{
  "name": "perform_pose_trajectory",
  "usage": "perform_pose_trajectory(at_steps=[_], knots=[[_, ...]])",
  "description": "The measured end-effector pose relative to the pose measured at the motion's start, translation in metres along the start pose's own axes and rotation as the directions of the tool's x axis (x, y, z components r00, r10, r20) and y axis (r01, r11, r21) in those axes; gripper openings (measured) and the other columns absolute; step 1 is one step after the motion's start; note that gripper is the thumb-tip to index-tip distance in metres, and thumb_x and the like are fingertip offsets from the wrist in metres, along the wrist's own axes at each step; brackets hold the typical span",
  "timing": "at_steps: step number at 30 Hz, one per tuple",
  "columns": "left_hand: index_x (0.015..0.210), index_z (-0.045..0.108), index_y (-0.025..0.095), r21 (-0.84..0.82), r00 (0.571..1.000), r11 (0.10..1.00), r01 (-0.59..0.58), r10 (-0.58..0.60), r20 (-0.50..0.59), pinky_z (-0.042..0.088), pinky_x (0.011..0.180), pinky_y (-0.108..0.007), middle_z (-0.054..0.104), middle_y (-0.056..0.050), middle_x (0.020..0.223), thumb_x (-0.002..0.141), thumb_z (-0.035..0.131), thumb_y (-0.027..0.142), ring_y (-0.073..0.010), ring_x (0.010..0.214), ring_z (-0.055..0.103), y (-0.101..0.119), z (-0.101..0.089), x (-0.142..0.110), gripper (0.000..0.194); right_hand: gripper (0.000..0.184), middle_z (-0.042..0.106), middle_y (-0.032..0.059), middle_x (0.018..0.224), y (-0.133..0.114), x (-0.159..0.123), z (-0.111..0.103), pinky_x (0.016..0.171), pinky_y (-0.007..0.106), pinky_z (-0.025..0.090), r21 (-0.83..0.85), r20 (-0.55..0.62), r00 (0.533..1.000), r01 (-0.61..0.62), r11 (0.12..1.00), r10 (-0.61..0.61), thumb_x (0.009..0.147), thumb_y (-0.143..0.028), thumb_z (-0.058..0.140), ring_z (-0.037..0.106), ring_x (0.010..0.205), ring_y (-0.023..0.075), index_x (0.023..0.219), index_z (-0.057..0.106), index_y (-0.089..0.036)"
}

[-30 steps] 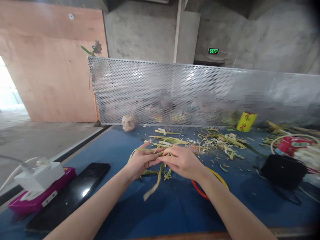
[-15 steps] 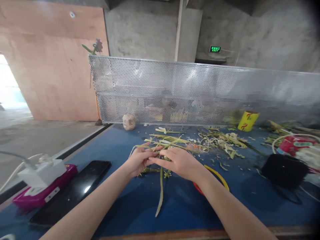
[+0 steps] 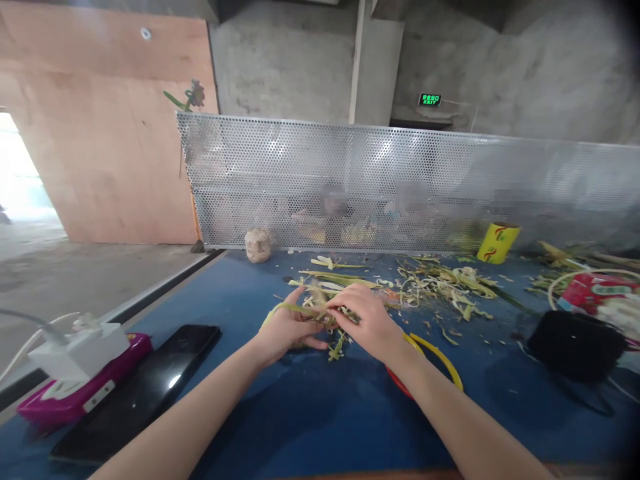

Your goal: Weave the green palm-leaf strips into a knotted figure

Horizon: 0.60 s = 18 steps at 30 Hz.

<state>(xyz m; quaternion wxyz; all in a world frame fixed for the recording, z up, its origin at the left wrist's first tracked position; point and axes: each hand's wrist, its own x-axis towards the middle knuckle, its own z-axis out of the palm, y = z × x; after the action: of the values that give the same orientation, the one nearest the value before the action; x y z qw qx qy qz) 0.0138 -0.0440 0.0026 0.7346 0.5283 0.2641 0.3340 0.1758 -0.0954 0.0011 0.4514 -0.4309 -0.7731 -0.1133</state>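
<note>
My left hand (image 3: 284, 331) is curled around a long pale-green plant strip (image 3: 295, 307) that runs over its fingers toward the right hand. The fingers of my right hand (image 3: 367, 319) are pinched on a small bunch of greenish plant stems (image 3: 349, 313), partly hidden by those fingers. Below and between the hands, a short green sprig (image 3: 337, 349) pokes out above the blue tabletop (image 3: 280, 413). Just beyond the hands lie long yellow-green strips (image 3: 333, 275). A blur between the hands hides exactly where the strip and the stems meet.
A heap of shredded plant scraps (image 3: 445, 287) and a yellow roll (image 3: 499, 243) lie to the right, past a yellow ring (image 3: 443, 357) and a black pouch (image 3: 575, 343). A phone (image 3: 145, 383) and a purple power strip (image 3: 85, 400) are at left. A perforated metal screen (image 3: 300, 157) borders the back.
The hands have moved slightly apart, and the left fingers have spread. The long strip that hung toward me below the hands no longer shows there.
</note>
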Motion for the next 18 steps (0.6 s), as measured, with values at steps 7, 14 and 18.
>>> perform_pose_trajectory(at_steps=[7, 14, 18], knots=[[0.137, -0.007, 0.023, 0.098, 0.993, 0.995, 0.0, -0.011, 0.121, 0.056, 0.046, -0.03, 0.064, -0.004, 0.083, 0.059, 0.07, 0.006, -0.0294, 0.079, 0.066, -0.003, 0.002, -0.002, 0.11, 0.007, 0.063, 0.0, 0.07, 0.003, -0.002, 0.006, 0.055, 0.025, 0.044, 0.079, 0.134, 0.941, -0.322, 0.943, 0.31, 0.075, -0.02, 0.051, 0.057, 0.061, 0.0132, 0.078, 0.057, -0.022], [0.136, -0.002, 0.032, 0.159, 0.998, 0.985, -0.062, 0.057, 0.035, 0.053, 0.044, -0.027, 0.061, -0.001, 0.083, 0.06, 0.071, 0.011, -0.0241, 0.072, 0.067, -0.001, 0.006, -0.003, 0.107, 0.006, 0.059, -0.001, 0.058, 0.01, -0.004, 0.011, 0.046, 0.022, 0.039, 0.065, 0.098, 0.904, -0.422, 0.904, 0.415, 0.073, -0.024, 0.051, 0.051, 0.049, 0.0115, 0.072, 0.056, -0.02], [0.137, 0.005, 0.028, 0.207, 0.995, 0.975, -0.083, 0.094, -0.04, 0.049, 0.04, -0.023, 0.059, 0.001, 0.074, 0.059, 0.072, 0.014, -0.0211, 0.066, 0.066, -0.001, 0.006, -0.002, 0.104, 0.007, 0.054, -0.0028, 0.052, 0.012, -0.005, 0.014, 0.042, 0.022, 0.036, 0.064, 0.101, 0.894, -0.443, 0.894, 0.436, 0.075, -0.024, 0.05, 0.049, 0.044, 0.0108, 0.073, 0.055, -0.02]])
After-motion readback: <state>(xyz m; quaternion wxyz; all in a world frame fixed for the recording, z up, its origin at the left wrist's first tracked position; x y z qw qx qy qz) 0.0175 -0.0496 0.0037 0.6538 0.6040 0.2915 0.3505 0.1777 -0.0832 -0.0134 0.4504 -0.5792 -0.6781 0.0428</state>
